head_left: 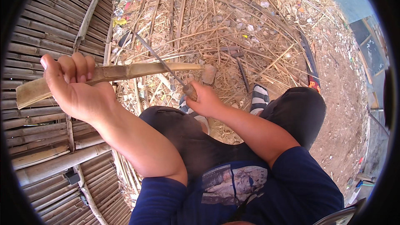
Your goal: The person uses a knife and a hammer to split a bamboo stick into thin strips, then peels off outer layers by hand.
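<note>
A split length of bamboo slants across the left half of the view. My left hand is closed around it near its wide left end, fingertips curled over the top. Its narrow right end reaches a small block of stone or brick on the ground. My right hand grips the brown handle of a long knife. The thin dark blade points up and to the left, crossing over the bamboo right of its middle. Whether the edge touches the bamboo I cannot tell.
A wall of bamboo slats runs along the left. Bamboo splinters and scraps litter the ground ahead, with a dark long object at right. My bent knees and striped sandals are just below the work. Bare soil lies to the right.
</note>
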Available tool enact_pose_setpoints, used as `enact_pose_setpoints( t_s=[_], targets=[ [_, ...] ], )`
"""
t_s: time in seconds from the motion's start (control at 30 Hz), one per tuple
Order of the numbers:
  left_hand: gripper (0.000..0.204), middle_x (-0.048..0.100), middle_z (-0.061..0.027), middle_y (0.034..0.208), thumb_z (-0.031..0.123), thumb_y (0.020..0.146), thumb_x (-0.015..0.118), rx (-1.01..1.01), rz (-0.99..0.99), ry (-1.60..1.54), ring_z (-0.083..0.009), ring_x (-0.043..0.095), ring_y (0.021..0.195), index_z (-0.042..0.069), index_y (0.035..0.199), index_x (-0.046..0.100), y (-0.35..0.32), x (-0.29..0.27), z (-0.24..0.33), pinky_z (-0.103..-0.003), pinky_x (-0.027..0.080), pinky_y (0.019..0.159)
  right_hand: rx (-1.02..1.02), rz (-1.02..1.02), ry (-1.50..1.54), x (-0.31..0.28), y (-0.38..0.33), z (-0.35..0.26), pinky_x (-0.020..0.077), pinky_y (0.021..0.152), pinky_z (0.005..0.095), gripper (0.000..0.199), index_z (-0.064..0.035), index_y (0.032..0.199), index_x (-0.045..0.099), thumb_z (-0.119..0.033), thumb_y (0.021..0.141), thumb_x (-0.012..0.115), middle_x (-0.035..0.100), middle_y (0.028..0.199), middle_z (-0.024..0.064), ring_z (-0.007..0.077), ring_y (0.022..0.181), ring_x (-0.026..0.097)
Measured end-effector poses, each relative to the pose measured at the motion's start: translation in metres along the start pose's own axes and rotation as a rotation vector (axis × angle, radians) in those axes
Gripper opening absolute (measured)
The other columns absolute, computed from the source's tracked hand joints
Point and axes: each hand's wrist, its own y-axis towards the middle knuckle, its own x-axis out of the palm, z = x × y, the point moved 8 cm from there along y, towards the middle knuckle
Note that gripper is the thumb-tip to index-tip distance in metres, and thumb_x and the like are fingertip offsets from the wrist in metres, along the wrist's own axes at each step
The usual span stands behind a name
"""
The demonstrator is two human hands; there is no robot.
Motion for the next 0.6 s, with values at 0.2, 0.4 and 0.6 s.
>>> enact_pose_setpoints(
  t_s=[0.2, 0.4, 0.6],
  targets=[
    [0.043, 0.028, 0.0055, 0.060, 0.030, 0.097, 0.068, -0.008, 0.045, 0.043, -0.0082, 0.026, 0.054, 0.017, 0.070, 0.037, 0.007, -0.015, -0.002, -0.027, 0.024, 0.052, 0.112, 0.214, -0.022, 0.011, -0.010, 0.098, 0.0529, 0.076, 0.0394, 0.041, -0.0003, 0.120, 0.061, -0.017, 0.083, 0.069, 0.069, 0.089, 0.0229, 0.0369, 0.084, 0.068],
    [0.040, 0.032, 0.0074, 0.058, 0.027, 0.096, 0.071, -0.017, 0.042, -0.011, -0.0065, 0.030, 0.050, 0.018, 0.072, 0.040, 0.012, -0.010, -0.003, -0.027, 0.026, 0.049, 0.126, 0.202, 0.002, -0.013, 0.005, 0.082, 0.0522, 0.065, 0.0369, 0.038, -0.0018, 0.119, 0.061, -0.014, 0.084, 0.070, 0.070, 0.087, 0.0120, 0.0229, 0.071, 0.066],
    [0.041, 0.031, 0.0061, 0.057, 0.030, 0.100, 0.065, -0.041, -0.017, -0.050, -0.0069, 0.029, 0.049, 0.017, 0.072, 0.039, 0.003, 0.002, -0.001, -0.028, 0.022, 0.046, 0.041, 0.135, 0.220, -0.102, -0.015, -0.095, 0.0449, 0.049, 0.0290, 0.025, -0.0036, 0.107, 0.058, -0.017, 0.090, 0.071, 0.062, 0.077, 0.0042, 0.0112, 0.054, 0.056]
  ],
)
